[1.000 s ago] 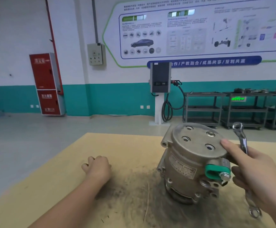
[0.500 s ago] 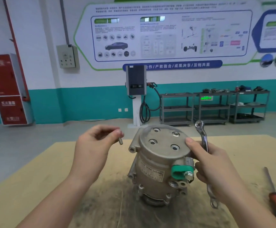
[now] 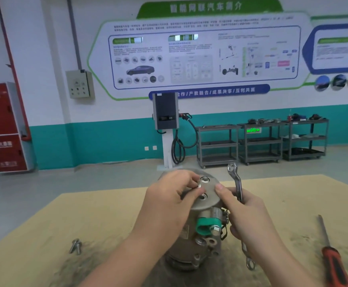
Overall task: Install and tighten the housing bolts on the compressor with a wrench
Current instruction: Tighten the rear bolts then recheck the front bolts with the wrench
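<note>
A: Standing on its end on the tabletop, the compressor is pointing its long axis nearly straight up, so the flat housing cover is facing upward and the bolt holes are easy to reach.

B: Why is the left hand sitting on top of it?

A: It is pinching a bolt with thumb and fingertips, I think to start the thread by hand. Another bolt head is already sitting in the hole behind.

B: And the right hand?

A: It is gripping the ring wrench, which is pointing up, while the thumb is pressing the cover edge, probably to steady the body.

B: Are more bolts waiting?

A: Two spare bolts are lying at the left, and a red-handled screwdriver is lying at the right.
</note>
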### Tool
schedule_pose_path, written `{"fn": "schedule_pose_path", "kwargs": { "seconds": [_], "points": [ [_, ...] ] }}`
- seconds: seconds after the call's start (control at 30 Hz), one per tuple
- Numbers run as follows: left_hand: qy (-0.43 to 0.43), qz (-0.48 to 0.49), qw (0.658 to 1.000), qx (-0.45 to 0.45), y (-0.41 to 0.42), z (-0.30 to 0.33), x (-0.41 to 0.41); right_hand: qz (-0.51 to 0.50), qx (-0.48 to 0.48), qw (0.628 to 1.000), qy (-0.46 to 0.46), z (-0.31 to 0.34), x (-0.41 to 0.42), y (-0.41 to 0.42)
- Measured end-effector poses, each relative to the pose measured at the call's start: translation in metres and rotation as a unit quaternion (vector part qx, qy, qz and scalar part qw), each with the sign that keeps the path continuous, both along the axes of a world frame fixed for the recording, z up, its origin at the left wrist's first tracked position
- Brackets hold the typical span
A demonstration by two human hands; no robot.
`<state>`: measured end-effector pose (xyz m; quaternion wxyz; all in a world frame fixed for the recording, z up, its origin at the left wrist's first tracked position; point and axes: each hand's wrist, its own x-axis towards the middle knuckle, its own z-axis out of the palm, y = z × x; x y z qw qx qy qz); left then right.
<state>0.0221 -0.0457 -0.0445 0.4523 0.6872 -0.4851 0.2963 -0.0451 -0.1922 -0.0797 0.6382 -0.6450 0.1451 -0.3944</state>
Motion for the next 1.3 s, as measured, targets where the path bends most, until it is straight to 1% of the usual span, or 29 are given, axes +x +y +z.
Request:
{"fn": "schedule_pose_path", "kwargs": {
  "seconds": [0.2,0.27,0.3,0.33,0.4,0.43,0.47,0.5,0.53,0.57,0.6,0.63,0.67,0.73,0.87,1.03,1.1,1.17,1.2,1.3],
  "points": [
    [-0.035,-0.013,0.995,0.091,-0.001,0.004,0.003,-0.004,-0.014,1.0,0.006,-0.003,0.001,-0.001],
    [-0.047,-0.009,0.994,0.099,0.006,0.009,0.008,0.01,0.0,1.0,0.004,0.0,0.0,0.002],
    [-0.039,0.008,0.993,0.108,0.01,0.013,0.013,0.02,0.015,1.0,0.009,0.001,-0.002,0.002],
    [-0.009,0.027,0.991,0.131,0.014,0.014,0.018,0.03,0.034,0.999,0.017,0.002,-0.003,0.0],
    [0.096,0.048,0.976,0.192,0.021,0.013,0.028,0.023,0.066,0.997,0.041,0.004,-0.007,-0.007],
    [0.139,0.04,0.968,0.205,0.022,0.009,0.032,0.003,0.088,0.995,0.035,0.006,-0.012,-0.013],
    [0.162,0.026,0.966,0.2,0.023,0.005,0.034,-0.016,0.128,0.992,0.005,0.01,-0.016,-0.021],
    [0.173,0.015,0.967,0.185,0.023,0.001,0.035,-0.015,0.2,0.978,-0.057,0.014,-0.022,-0.028],
    [0.176,0.008,0.97,0.167,0.023,-0.003,0.033,0.011,0.29,0.946,-0.143,0.02,-0.027,-0.035],
    [0.177,0.003,0.973,0.148,0.024,-0.006,0.03,0.052,0.37,0.899,-0.23,0.026,-0.032,-0.04],
    [0.178,0.0,0.975,0.13,0.025,-0.008,0.028,0.091,0.424,0.851,-0.297,0.031,-0.033,-0.043],
    [0.178,0.002,0.977,0.117,0.025,-0.008,0.028,0.123,0.456,0.814,-0.339,0.036,-0.032,-0.043],
    [0.178,0.005,0.978,0.107,0.026,-0.009,0.027,0.145,0.476,0.79,-0.358,0.04,-0.028,-0.04],
    [0.185,0.006,0.978,0.099,0.025,-0.011,0.027,0.177,0.495,0.77,-0.36,0.046,-0.015,-0.031],
    [0.179,0.004,0.98,0.085,0.023,-0.013,0.031,0.202,0.488,0.778,-0.342,0.061,0.01,-0.009],
    [0.182,-0.002,0.98,0.081,0.021,-0.017,0.033,0.197,0.477,0.791,-0.329,0.065,0.023,0.0],
    [0.182,-0.007,0.98,0.078,0.022,-0.016,0.032,0.186,0.468,0.805,-0.314,0.064,0.024,0.0],
    [0.184,-0.007,0.98,0.076,0.023,-0.016,0.031,0.179,0.438,0.833,-0.287,0.064,0.024,-0.001],
    [0.184,-0.006,0.979,0.082,0.025,-0.015,0.029,0.173,0.412,0.853,-0.27,0.064,0.024,-0.002],
    [0.177,0.004,0.978,0.11,0.029,-0.018,0.025,0.132,0.282,0.928,-0.203,0.066,0.027,-0.006]
  ]
}}
